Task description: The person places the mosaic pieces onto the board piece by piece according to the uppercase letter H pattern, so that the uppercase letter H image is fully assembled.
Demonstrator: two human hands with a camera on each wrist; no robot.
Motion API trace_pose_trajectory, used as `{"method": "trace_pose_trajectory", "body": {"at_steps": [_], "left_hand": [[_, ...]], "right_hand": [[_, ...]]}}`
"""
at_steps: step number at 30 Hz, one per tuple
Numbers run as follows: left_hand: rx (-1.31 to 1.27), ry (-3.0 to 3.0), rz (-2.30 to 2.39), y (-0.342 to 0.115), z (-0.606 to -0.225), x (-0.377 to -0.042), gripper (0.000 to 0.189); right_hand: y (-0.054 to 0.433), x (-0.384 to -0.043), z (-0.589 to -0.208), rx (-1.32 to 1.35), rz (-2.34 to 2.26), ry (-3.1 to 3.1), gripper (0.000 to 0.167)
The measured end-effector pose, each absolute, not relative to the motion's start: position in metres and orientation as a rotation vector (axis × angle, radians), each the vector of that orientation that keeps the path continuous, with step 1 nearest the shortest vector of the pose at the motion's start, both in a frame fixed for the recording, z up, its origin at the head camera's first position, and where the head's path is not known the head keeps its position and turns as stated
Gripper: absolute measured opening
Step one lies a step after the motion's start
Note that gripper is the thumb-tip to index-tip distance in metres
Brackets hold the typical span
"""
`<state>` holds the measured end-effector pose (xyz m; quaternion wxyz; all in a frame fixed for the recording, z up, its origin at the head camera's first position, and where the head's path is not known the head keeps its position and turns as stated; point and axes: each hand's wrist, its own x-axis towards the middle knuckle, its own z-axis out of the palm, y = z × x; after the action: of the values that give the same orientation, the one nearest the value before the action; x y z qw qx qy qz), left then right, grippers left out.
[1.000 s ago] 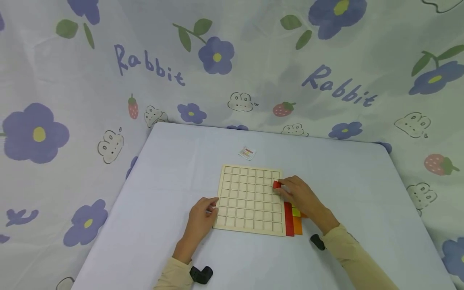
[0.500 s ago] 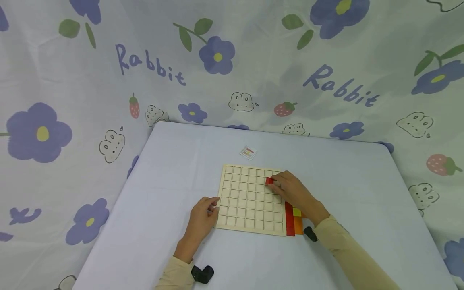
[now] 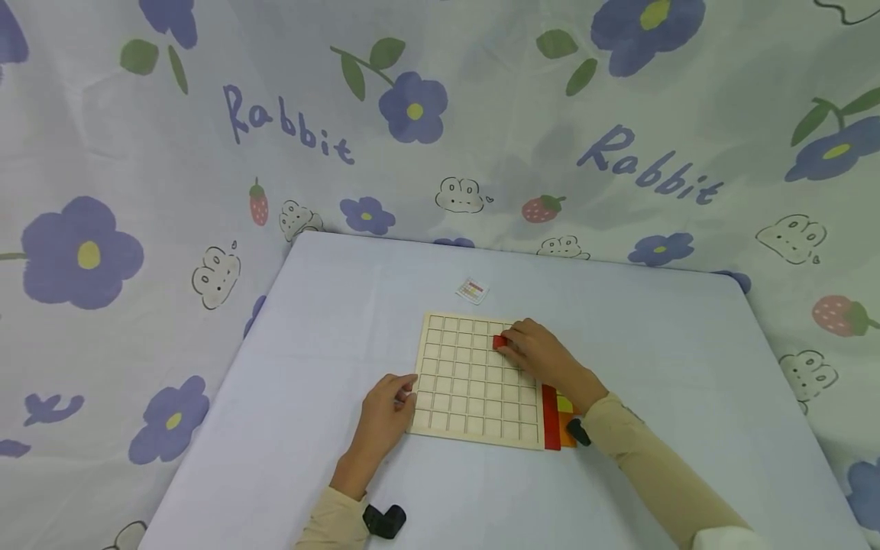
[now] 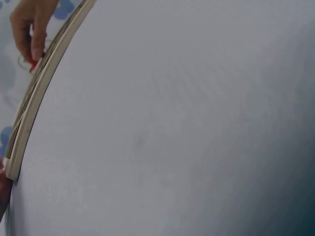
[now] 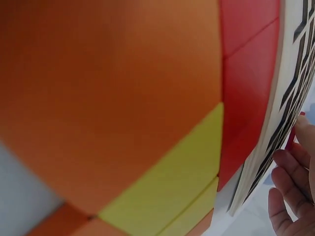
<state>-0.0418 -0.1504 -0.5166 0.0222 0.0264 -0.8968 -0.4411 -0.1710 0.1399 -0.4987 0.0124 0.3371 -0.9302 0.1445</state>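
In the head view, my right hand point(image 3: 539, 353) pinches a small red tile point(image 3: 499, 342) between thumb and fingertips. It is over the upper right part of a pale wooden grid board point(image 3: 454, 382); whether the tile touches the board I cannot tell. The right wrist view shows the red tile point(image 5: 291, 138) at the fingertips, its edge toward the camera. My left hand point(image 3: 381, 412) rests beside the board's left edge, its forefinger and thumb tips touching that edge with a gap between them. Only a sliver of this hand point(image 4: 4, 191) shows in the left wrist view.
Along the board's right side lie a red strip point(image 3: 551, 416), yellow tiles point(image 3: 564, 403) and orange tiles point(image 3: 567, 437), partly under my right forearm. A small printed card point(image 3: 473, 290) lies behind the board on the white table point(image 3: 309, 321). A patterned cloth hangs behind.
My right hand has moved left and slightly away from me across the board, carrying the red tile. The left hand has stayed at the board's left edge.
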Motion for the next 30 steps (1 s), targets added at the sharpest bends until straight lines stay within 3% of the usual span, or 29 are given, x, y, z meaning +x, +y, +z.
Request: {"method": "trace_pose_trajectory", "body": {"at_steps": [30], "left_hand": [[0.058,-2.798,-1.341,-0.1489,-0.5157,-0.0423,0.033]], "right_hand": [[0.1339,-0.1735,-0.5017,1.046,0.457,-2.917,0.031]]}}
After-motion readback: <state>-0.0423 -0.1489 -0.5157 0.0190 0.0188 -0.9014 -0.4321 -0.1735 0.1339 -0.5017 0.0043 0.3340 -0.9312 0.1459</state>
